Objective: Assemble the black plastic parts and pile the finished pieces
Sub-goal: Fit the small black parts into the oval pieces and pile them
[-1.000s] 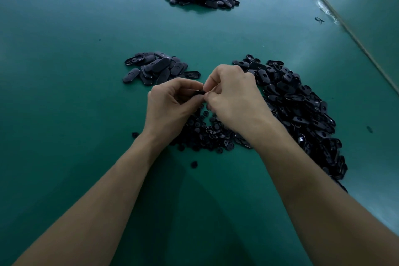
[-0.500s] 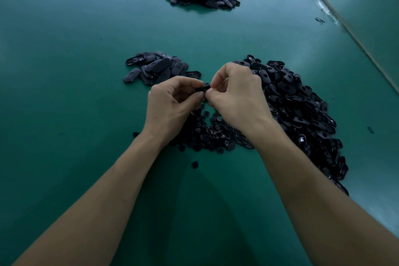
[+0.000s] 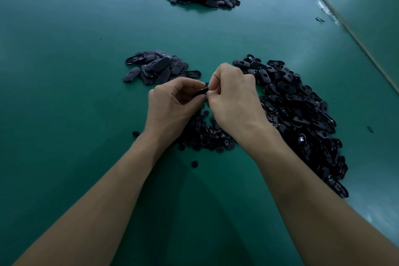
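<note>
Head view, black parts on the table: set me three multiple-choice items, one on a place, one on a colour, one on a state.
1. Where does the small pile of oval parts lie?
A. Beyond the left hand
B. Right of the right hand
C. Under the forearms

2. What colour is the table?
A. Red
B. Green
C. White

3. What are the hands doing?
A. Lying flat on the table
B. Both pinching one black part
C. Hanging open, holding nothing

Key:
1 A: the small pile sits just past the left hand's knuckles.
2 B: the bare top is green all over.
3 B: the fingertips of both hands meet on the black part, held above the table.
</note>
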### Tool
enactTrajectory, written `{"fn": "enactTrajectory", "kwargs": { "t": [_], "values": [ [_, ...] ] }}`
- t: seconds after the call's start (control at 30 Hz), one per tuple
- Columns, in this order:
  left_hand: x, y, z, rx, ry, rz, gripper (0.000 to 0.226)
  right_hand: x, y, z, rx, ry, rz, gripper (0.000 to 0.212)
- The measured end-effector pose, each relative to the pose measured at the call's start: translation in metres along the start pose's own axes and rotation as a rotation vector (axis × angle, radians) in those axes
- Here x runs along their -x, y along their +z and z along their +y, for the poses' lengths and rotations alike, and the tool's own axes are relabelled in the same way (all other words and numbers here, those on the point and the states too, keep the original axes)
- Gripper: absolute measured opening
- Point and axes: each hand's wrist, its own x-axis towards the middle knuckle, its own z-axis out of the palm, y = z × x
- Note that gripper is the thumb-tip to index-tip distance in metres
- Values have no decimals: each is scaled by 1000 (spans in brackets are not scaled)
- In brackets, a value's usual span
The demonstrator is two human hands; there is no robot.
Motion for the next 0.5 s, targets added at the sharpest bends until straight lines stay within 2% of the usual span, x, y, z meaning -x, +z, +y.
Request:
{"fn": "enactTrajectory", "kwargs": {
  "t": [0.3, 0.5],
  "values": [
    [2, 1, 3, -41, 56, 36, 17, -1, -7, -4, -76, 32, -81, 12],
    [-1, -1, 2, 57, -68, 7, 25, -7, -13, 9, -49, 1, -70, 13]
  ]
}}
